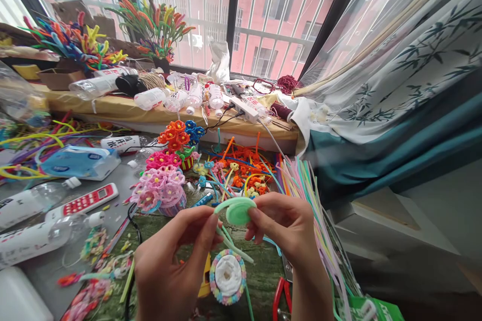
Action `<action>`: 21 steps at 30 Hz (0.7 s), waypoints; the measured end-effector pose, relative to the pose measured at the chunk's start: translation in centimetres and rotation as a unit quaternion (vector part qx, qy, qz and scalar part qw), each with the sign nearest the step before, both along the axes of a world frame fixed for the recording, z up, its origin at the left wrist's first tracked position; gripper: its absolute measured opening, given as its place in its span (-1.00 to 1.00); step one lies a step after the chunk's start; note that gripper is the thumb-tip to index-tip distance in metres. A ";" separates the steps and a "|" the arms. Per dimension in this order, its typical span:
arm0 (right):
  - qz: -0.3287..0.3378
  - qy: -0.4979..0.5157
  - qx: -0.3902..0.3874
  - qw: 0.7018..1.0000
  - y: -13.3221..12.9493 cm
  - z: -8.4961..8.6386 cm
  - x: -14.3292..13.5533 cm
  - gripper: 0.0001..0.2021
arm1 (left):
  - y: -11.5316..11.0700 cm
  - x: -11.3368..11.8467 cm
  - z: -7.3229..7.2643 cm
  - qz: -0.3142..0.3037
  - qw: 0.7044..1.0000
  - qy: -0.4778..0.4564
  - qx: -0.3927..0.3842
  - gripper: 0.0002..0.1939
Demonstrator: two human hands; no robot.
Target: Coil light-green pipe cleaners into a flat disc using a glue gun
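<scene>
Between both hands is a light green pipe cleaner (238,210), wound into a flat coil at one end. My right hand (284,223) pinches the coil between thumb and fingers. Its curved free length runs to my left hand (188,256), where thumb and forefinger grip it. Below the hands stands a small round pot (228,277) with a pastel beaded-looking rim and a white filling. More green pipe cleaners (241,253) lie on the dark green tabletop just behind the left fingers. Red-handled pliers (280,298) lie beside my right wrist.
Pipe-cleaner flowers in pots (163,188) stand behind my left hand. Orange pieces (248,160) are heaped farther back. A bundle of long pastel pipe cleaners (312,195) lies at the right. Bottles (41,235), a calculator-like red and white device (85,203) and a tissue pack (81,162) sit left.
</scene>
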State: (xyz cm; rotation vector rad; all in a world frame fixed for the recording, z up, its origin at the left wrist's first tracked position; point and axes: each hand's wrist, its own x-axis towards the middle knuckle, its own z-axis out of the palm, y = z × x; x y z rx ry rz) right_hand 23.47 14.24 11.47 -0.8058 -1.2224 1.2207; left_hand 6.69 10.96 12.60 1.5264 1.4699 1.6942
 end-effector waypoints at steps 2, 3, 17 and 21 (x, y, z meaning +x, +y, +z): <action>0.000 -0.008 0.001 1.000 0.0 0.0 0.0 -0.90 | 0.0 -0.3 0.0 0.013 1.000 0.021 0.005 -0.98; 0.001 -0.014 0.001 1.000 0.0 0.0 0.0 -0.89 | 0.0 -0.4 0.0 0.019 0.999 0.032 0.010 -0.97; -0.012 0.000 -0.007 1.000 0.0 0.1 -0.1 -0.87 | 0.0 0.1 -1.0 0.018 0.999 0.031 0.041 -0.92; -0.019 0.003 0.002 1.000 0.1 0.5 -0.3 -0.86 | -0.1 0.6 -0.7 0.019 1.000 -0.018 0.000 -0.98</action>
